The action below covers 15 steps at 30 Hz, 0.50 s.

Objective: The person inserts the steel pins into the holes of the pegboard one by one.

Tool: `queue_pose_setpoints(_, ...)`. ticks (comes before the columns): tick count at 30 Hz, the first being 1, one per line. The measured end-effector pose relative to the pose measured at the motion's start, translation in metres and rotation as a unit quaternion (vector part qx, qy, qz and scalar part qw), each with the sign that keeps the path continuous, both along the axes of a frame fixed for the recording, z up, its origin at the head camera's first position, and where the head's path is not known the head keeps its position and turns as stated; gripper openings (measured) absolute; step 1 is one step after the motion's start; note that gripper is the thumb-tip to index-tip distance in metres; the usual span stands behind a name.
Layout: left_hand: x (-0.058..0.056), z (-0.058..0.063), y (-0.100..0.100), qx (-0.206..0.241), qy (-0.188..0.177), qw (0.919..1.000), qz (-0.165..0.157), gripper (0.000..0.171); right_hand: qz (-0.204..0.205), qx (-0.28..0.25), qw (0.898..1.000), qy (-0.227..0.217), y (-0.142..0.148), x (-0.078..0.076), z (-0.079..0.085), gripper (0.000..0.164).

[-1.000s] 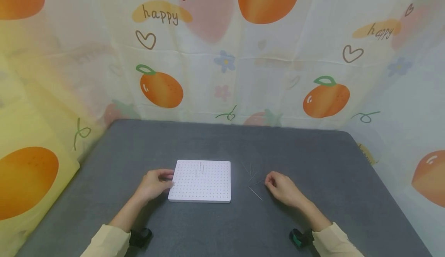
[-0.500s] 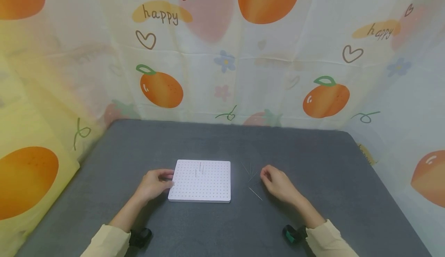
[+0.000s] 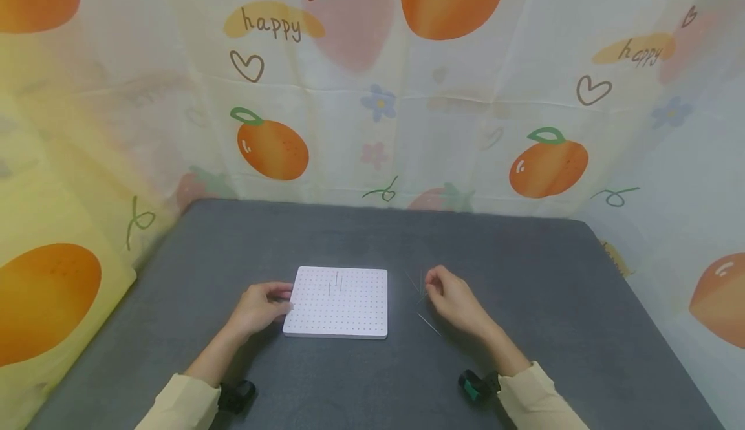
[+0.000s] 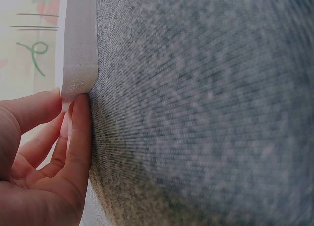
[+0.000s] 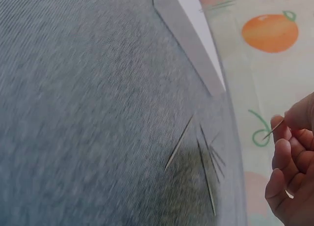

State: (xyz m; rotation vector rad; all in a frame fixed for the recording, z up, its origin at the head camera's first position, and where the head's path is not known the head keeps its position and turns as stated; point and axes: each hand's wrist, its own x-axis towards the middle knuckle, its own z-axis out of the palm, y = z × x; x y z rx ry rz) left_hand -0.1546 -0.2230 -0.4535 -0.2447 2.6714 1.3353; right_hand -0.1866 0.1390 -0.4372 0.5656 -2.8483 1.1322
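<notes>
A white board with rows of small holes lies on the table, several thin needles standing upright towards its back. At its left edge, my left hand grips the board, thumb at the upper edge and a finger against the side near the corner. Right of the board, my right hand is raised over the table. Its thumb and forefinger pinch a needle, one end sticking out. Below that hand lie several loose needles, one of them apart at the front.
The dark grey table stretches out on all sides of the board. Behind it hangs a pale curtain printed with oranges and hearts. Each wrist wears a black device, such as the right one.
My right hand has moved left and away from me with the needle, coming over the loose needles. The left hand keeps its grip on the board.
</notes>
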Motion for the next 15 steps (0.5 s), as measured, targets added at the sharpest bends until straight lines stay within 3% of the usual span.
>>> queue_pose_setpoints(15, 0.000, 0.002, 0.001, 0.002, -0.005, 1.0000, 0.006, 0.038, -0.014, -0.039, 0.999, -0.002, -0.025, -0.003, 0.005, 0.013)
